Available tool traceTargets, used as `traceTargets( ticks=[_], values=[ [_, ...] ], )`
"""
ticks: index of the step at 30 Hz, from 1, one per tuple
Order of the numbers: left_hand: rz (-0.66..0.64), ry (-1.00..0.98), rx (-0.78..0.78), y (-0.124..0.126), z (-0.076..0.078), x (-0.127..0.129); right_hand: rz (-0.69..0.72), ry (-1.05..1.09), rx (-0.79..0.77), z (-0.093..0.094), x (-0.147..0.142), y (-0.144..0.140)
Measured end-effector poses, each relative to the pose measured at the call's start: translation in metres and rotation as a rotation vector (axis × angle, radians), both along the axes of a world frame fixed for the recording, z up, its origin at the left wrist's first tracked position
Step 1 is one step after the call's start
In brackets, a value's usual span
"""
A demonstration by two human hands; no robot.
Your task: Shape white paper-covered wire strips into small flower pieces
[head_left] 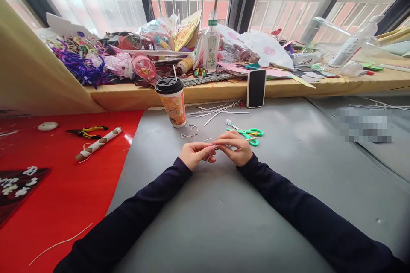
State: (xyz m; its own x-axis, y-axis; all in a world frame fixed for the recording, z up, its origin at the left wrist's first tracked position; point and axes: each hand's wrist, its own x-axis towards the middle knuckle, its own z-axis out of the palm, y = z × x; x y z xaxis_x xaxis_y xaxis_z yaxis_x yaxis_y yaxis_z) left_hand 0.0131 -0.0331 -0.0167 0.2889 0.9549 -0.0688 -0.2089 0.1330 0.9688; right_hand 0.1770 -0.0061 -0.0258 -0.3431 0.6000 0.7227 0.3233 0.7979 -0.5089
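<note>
Head view: left hand and right hand pinch a thin pale strip, near green scissors toward the tabletop's far edge.

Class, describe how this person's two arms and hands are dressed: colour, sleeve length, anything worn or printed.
The left sleeve and right sleeve are long, plain and dark navy, almost black, reaching about to the wrists. No print shows on them. The left hand and right hand are without gloves; no watch is visible.
</note>
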Motion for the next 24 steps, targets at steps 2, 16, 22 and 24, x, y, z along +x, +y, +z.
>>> traceTargets(
  ticks=[2, 16, 22, 24],
  values=[
    [-0.033, 0.028, -0.012, 0.001, -0.001, -0.001, 0.004, -0.027, 0.023, 0.001, 0.002, 0.0],
    [-0.076, 0.683, 0.507, -0.008, -0.01, 0.001, -0.133, -0.041, 0.02, -0.001, 0.005, 0.003],
    [-0.009, 1.08, 0.806, -0.005, -0.013, -0.003, -0.121, -0.059, -0.016, 0.0, 0.0, -0.003],
    [-0.019, 1.124, 0.834, -0.002, -0.015, -0.006, -0.143, -0.059, -0.039, 0.0, -0.002, -0.005]
  ],
)
